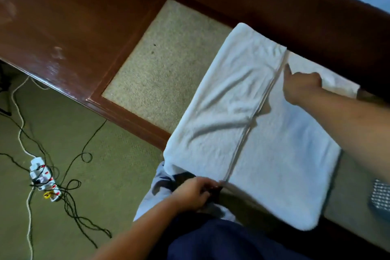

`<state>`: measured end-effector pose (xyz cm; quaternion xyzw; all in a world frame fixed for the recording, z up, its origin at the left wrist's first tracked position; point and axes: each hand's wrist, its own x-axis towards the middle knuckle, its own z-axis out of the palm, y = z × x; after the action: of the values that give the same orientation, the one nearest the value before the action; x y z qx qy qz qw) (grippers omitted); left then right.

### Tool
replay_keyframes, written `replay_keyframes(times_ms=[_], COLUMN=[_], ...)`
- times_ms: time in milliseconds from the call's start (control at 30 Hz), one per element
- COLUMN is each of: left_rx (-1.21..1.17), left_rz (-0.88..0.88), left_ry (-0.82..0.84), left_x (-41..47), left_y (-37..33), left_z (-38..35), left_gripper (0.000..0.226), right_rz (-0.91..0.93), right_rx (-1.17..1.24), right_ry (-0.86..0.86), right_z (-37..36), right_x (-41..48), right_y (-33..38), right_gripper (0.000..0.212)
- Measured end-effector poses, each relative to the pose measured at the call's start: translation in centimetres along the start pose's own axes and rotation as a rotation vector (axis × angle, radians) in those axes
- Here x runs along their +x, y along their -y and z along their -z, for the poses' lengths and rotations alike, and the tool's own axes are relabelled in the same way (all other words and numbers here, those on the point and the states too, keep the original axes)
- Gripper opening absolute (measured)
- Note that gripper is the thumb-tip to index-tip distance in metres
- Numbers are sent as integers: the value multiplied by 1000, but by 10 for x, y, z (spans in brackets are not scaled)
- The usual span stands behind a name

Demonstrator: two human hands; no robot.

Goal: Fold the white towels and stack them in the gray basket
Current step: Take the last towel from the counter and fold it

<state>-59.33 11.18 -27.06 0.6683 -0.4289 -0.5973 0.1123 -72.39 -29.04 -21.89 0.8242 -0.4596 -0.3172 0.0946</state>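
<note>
Folded white towel [263, 133] — left hand [196, 192] pinches near edge; right hand [299, 86] at far end, index pressing, grip unclear.

Left of the right hand [299, 86], open room is offered by the bare beige panel [164, 65] of the wooden table [63, 27]. Between the two hands the surface is taken up by the white towel [253, 122]. Right of the left hand [194, 192], past the towel, a gray patterned object [379, 196] is met. Left of that hand, the floor [109, 175] is strewn with cables [67, 197] and a power strip [42, 179].
</note>
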Motion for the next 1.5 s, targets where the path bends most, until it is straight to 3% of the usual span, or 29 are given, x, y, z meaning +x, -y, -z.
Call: replay_keyframes(times_ms=[67,133,200,267,367,467,600,833,967,1067,1133,1267,1500], left_rx=[-32,-142,-294,-493,-684,-433,-105,-122,-146,-162,-172,-154,-52], left_rz=[168,331,433,418,429,391,307,226,174,156,168,173,146], left_ry=[-247,-492,-675,-733,-628,-509,-307,-19,56,89,107,167,267], left_x=[-4,-11,-14,-8,5,8,-1,-20,-31,-40,-41,-44,-53], left_y=[24,40,52,59,60,56,65,77,85,94,100,102,105], left_z=[8,26,46,60,70,72,91,120,115,110,109,118,123], left_gripper=[18,10,25,43,59,58,31,34,44,38,45,51,38], right_rz=[123,234,281,273,155,-42,-305,-505,-611,-647,-667,-704,-740], right_rx=[92,239,444,674,923,1125,1412,1695,1816,1854,1848,1972,2078], right_ry=[75,89,151,189,244,381,493,568,488,438,411,328,311], right_z=[-3,-22,-46,-61,-79,-96,-112,-107,-116,-113,-116,-119,-119], right_x=[-41,-85,-130,-172,-224,-264,-281,-276,-285,-294,-296,-305,-335], right_y=[20,33,50,69,101,134,174,233,260,271,278,288,299], right_gripper=[71,57,38,21,18,22,28,35,67,81,77,44,23])
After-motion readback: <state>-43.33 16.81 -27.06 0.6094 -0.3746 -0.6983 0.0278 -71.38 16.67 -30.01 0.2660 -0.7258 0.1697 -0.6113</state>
